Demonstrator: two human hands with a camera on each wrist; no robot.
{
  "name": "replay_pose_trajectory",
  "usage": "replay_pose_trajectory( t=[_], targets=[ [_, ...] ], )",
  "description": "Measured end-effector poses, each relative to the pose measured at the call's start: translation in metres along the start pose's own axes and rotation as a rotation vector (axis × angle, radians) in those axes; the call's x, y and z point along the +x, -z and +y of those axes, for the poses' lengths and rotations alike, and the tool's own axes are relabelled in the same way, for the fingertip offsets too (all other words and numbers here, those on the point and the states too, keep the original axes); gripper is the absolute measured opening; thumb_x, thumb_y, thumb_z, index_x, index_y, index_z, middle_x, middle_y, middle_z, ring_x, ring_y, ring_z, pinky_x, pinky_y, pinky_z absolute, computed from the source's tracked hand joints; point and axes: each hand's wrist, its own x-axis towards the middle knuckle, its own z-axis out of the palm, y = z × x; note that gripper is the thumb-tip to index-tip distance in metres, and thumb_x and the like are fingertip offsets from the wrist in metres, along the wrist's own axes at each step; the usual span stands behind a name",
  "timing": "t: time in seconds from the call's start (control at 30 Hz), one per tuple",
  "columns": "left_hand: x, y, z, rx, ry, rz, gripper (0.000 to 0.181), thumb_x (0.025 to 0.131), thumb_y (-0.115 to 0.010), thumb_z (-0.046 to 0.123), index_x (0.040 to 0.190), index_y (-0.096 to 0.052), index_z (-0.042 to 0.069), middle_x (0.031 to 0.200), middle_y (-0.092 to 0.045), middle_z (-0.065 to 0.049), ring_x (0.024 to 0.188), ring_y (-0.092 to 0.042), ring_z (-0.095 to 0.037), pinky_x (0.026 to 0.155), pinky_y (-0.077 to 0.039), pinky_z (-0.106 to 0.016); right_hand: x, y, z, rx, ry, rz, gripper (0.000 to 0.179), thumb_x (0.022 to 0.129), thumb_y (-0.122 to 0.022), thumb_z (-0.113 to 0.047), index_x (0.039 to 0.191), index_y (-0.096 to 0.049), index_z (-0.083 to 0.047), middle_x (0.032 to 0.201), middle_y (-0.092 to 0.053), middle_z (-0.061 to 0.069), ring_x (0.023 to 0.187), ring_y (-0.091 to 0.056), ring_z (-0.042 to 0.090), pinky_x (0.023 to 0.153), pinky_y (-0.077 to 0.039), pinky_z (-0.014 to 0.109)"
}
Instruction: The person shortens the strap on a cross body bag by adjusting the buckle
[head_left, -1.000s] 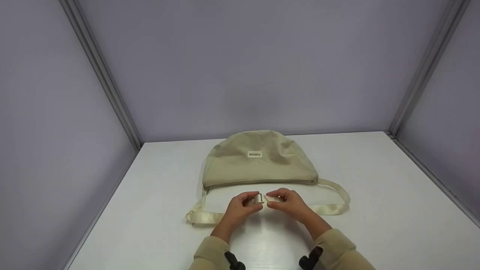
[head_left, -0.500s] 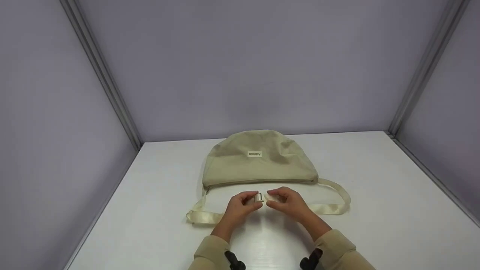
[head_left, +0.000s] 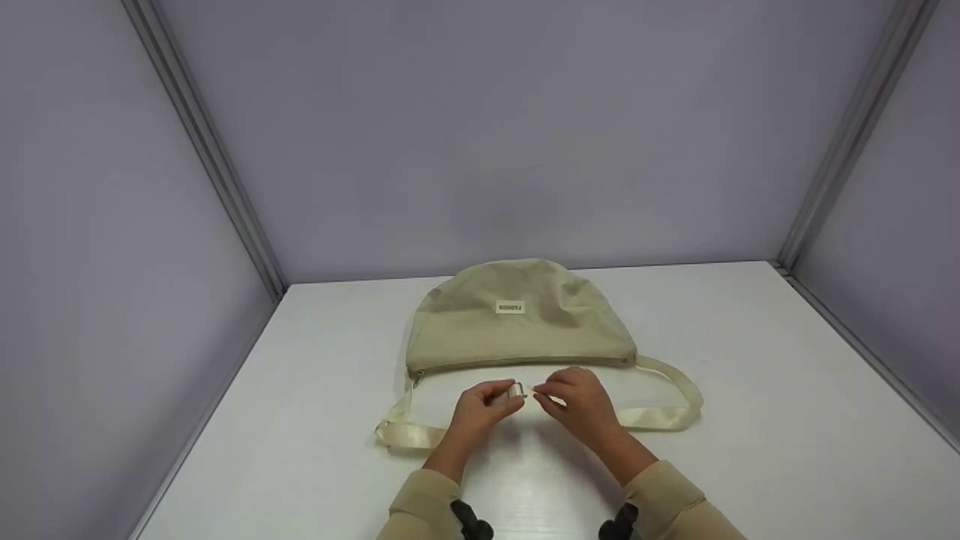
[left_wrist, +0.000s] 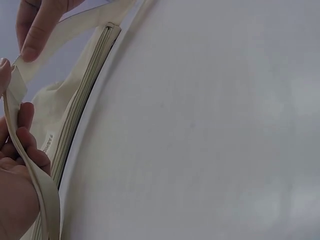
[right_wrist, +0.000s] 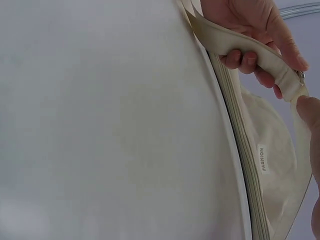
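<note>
A beige cloth bag [head_left: 517,334] with a small "FASHION" label [head_left: 510,307] lies flat, its zipped edge toward me. My left hand [head_left: 474,414] grips one part of its strap [right_wrist: 240,42] between thumb and fingers, just beside a small metal buckle [head_left: 519,391]. From the other side my right hand [head_left: 586,411] pinches the strap's pale end [head_left: 530,391] at the buckle, fingertips close to its frame. In the left wrist view the strap [left_wrist: 46,192] runs down over the left palm. The fingers partly hide where end and buckle meet.
Both hands are above a white table [head_left: 315,405] in front of the bag. One strap loop [head_left: 686,394] curves out to the right, and another strap stretch [head_left: 409,435] bends at the left. Grey panels [head_left: 510,135] enclose the table at back and sides.
My right hand has turned slightly, its knuckles higher, and its fingertips now pinch the strap end nearer its tip. My left hand and the buckle have risen a little. The bag stays put.
</note>
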Motion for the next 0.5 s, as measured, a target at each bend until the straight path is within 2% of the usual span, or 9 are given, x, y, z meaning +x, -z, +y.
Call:
replay_pose_trajectory(
  t=[0.17,0.3,0.5],
  targets=[
    [0.0023,-0.0001,-0.0039,-0.034,0.026,-0.003,0.043,0.086,-0.076,0.027,0.120,-0.068,0.002,0.121,-0.067,-0.012,0.108,-0.060,-0.016,0.089,-0.051,-0.030,0.0042,-0.0001,-0.0005,-0.045,0.061,0.067,0.025,0.059,-0.089,-0.003,0.075,-0.074,-0.014,0.068,-0.055,-0.002,0.061,-0.053,0.014,0.061,-0.044,0.029],
    [0.0030,0.0001,-0.0029,-0.040,0.039,0.001,0.044,0.086,-0.075,0.030,0.120,-0.069,0.003,0.120,-0.068,-0.010,0.106,-0.059,-0.013,0.089,-0.051,-0.029,0.0064,0.0005,-0.0016,-0.044,0.060,0.069,0.023,0.060,-0.089,-0.002,0.075,-0.075,-0.014,0.068,-0.055,-0.002,0.061,-0.053,0.014,0.060,-0.045,0.030],
    [0.0014,-0.0007,-0.0018,-0.089,0.044,-0.010,0.044,0.087,-0.075,0.027,0.120,-0.067,-0.001,0.112,-0.069,-0.008,0.097,-0.058,-0.008,0.083,-0.050,-0.024,0.0070,0.0003,-0.0033,-0.050,0.043,0.076,0.024,0.059,-0.089,-0.002,0.074,-0.074,-0.014,0.068,-0.055,-0.003,0.062,-0.052,0.013,0.061,-0.045,0.028]
  ],
)
